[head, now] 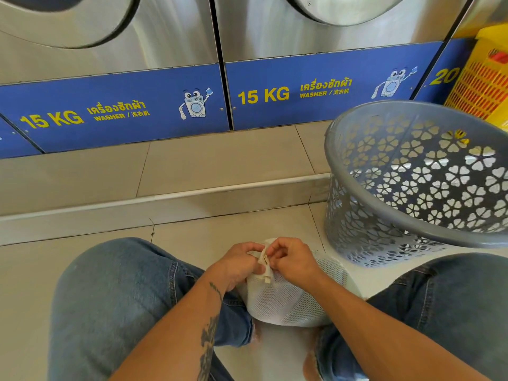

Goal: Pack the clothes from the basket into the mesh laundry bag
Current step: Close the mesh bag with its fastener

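Room: a laundrette, with steel washers along the back whose blue base panels read "15 KG WASHER"
Floor: pale tiles, with a raised tiled step running below the machines
Legs: the person sits low, with a jeans-clad knee on either side of the bag, left knee and right knee
Mesh laundry bag: white, bulging and full, lying on the floor between the knees, its gathered neck turned towards the hands
Left hand: fingers curled and clenched round the bunched neck of the bag
Right hand: fingers bent in a pinch on the pale drawstring at the neck, touching the left hand's side of the closure
Basket: grey plastic with flower-shaped cut-outs, tilted towards the camera, just right of the bag and close to the right knee; no clothes show inside it
Yellow crate: at the far right edge, behind the basket
Open room: bare tiles ahead of the hands as far as the step; the basket rim crowds the right side, and both knees hem in the bag
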Available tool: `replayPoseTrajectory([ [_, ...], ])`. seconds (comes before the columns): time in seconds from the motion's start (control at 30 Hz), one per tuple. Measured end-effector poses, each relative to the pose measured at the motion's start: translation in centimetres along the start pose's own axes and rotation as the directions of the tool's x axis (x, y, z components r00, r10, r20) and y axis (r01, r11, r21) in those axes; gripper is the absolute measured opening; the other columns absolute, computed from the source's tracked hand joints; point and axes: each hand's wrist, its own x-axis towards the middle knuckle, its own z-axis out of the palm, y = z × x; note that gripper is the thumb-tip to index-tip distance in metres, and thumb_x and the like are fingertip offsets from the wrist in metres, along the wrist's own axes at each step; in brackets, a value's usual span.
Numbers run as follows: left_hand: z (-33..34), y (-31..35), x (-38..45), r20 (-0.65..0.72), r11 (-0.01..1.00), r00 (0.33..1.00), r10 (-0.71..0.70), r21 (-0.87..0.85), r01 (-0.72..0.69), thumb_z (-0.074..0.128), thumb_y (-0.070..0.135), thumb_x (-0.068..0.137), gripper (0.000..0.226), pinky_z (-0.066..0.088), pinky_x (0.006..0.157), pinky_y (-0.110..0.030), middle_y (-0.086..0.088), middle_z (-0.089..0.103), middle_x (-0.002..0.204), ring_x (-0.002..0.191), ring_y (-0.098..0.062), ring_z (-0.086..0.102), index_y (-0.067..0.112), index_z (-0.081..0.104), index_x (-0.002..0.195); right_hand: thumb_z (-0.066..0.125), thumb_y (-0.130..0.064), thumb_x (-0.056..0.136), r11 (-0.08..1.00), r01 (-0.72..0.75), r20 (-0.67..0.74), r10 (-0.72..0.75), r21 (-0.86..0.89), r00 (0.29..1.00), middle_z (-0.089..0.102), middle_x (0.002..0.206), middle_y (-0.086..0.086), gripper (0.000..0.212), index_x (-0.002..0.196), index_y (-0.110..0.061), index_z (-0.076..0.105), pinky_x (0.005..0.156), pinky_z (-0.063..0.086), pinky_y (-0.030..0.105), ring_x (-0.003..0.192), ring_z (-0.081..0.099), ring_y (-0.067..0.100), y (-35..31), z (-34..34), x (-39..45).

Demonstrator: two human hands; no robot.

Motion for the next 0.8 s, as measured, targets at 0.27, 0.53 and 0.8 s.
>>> replayPoseTrajectory([
  [0.27, 0.0, 0.26, -0.21, 0.01, 0.986, 0.999, 0.052, 0.159, -0.053, 0.069, -0.005, 0.074, 0.047, 0.054, 0.079, -0.031, -0.006, 0.069, 0.112, 0.102, -0.022, 0.064, 0.023, 0.067, 0.112, 0.071, 0.002, 0.077, 0.999, 0.015, -0.042, -0.017, -0.04, 0.999, 0.068, 0.065, -0.002, 0.024, 0.075, -0.022, 0.065, 0.053, 0.051, 0.021, 0.058, 0.061, 0.006, 0.56, 0.25, 0.02],
  [0.53, -0.16, 0.46, -0.47, 0.031, 0.983, 0.998, 0.048, 0.175, -0.052, 0.065, -0.008, 0.077, 0.047, 0.054, 0.074, -0.028, -0.005, 0.069, 0.108, 0.094, -0.018, 0.064, 0.022, 0.067, 0.113, 0.061, 0.002, 0.087, 0.989, 0.1, -0.036, -0.104, -0.111, 0.994, 0.067, 0.068, 0.006, 0.028, 0.078, -0.024, 0.057, 0.048, 0.049, 0.02, 0.057, 0.058, 0.008, 0.5, 0.75, -0.44],
  [0.8, -0.16, 0.51, -0.19, 0.053, 0.978, 0.997, 0.053, 0.198, -0.063, 0.059, -0.011, 0.08, 0.051, 0.052, 0.07, -0.025, -0.003, 0.069, 0.101, 0.09, -0.016, 0.063, 0.022, 0.067, 0.118, 0.058, -0.002, 0.085, 0.932, 0.209, 0.036, -0.208, -0.297, 0.977, 0.062, 0.08, -0.003, 0.021, 0.082, -0.022, 0.052, 0.063, 0.051, 0.039, 0.073, 0.058, 0.017, 0.53, 0.87, -0.71],
])
